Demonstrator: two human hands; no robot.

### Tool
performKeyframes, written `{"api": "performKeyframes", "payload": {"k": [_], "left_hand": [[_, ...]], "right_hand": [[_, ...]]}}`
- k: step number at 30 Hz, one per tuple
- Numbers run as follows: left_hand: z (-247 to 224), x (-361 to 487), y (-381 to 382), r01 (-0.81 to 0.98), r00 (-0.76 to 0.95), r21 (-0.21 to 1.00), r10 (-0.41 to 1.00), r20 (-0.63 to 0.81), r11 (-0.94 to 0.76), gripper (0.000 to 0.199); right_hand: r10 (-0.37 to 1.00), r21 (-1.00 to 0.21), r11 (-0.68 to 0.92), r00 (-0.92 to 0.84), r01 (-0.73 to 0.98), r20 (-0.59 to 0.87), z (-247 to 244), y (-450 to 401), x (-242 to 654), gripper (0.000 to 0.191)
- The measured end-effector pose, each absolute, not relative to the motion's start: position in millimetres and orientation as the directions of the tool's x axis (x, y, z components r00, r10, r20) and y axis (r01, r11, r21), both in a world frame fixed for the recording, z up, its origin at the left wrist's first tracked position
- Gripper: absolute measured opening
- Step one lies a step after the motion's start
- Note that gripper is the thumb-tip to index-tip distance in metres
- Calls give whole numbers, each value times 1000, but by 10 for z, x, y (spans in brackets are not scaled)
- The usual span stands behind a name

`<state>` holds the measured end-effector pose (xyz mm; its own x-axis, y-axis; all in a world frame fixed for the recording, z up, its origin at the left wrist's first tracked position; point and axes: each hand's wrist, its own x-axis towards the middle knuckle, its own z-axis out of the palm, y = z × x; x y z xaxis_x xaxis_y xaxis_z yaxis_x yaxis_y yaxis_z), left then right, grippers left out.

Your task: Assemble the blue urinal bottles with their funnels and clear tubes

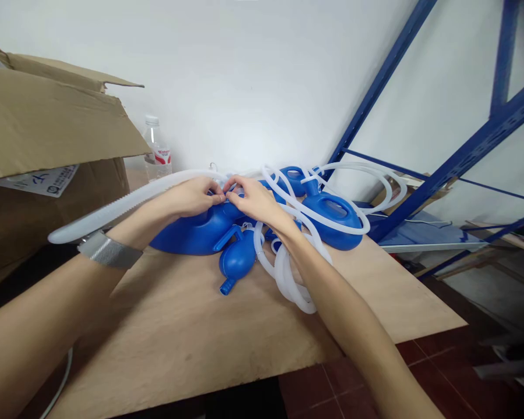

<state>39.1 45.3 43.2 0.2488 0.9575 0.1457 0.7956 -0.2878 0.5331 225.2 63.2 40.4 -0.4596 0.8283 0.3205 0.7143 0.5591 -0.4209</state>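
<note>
My left hand (196,196) and my right hand (254,201) meet over the neck of a blue plastic bottle (196,233) lying on the table. The fingertips of both are pinched together there; what lies between them is hidden. A thick translucent white tube (144,198) runs from beside my fingers out to the left, over my left forearm. Just below my hands lies a blue rounded bulb-like piece (237,262) with a short spout. A coil of white tubing (288,279) rests under my right forearm.
Another blue handled bottle (332,224) with looped white hose (390,180) stands at the right, beside a blue metal shelf frame (378,81). An open cardboard box (56,116) is at the left. A clear drink bottle (157,151) stands by the wall on the wooden table (192,343).
</note>
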Motion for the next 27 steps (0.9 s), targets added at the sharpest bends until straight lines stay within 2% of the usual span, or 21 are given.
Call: {"api": "performKeyframes", "payload": {"k": [3,5,11,20,27], "left_hand": [[507,420,474,847,156,508,987,46,-158,34],[530,450,478,875,114,471,993,31,-115,33],[514,493,471,919,132,362,987,94,-158,29],[507,505,456,918,99,373,988,119,-136,28],[586,527,348,934,95,339,993,76,-116,32]], "right_hand": [[822,-413,568,-466,711,328,410,629,2257,31],[821,-414,569,-469,710,326,409,636,2260,31],[816,-410,577,-476,706,329,402,663,2255,30],[808,-424,588,-486,689,332,397,684,2263,31],[803,-446,596,-497,668,329,389,698,2280,33]]}}
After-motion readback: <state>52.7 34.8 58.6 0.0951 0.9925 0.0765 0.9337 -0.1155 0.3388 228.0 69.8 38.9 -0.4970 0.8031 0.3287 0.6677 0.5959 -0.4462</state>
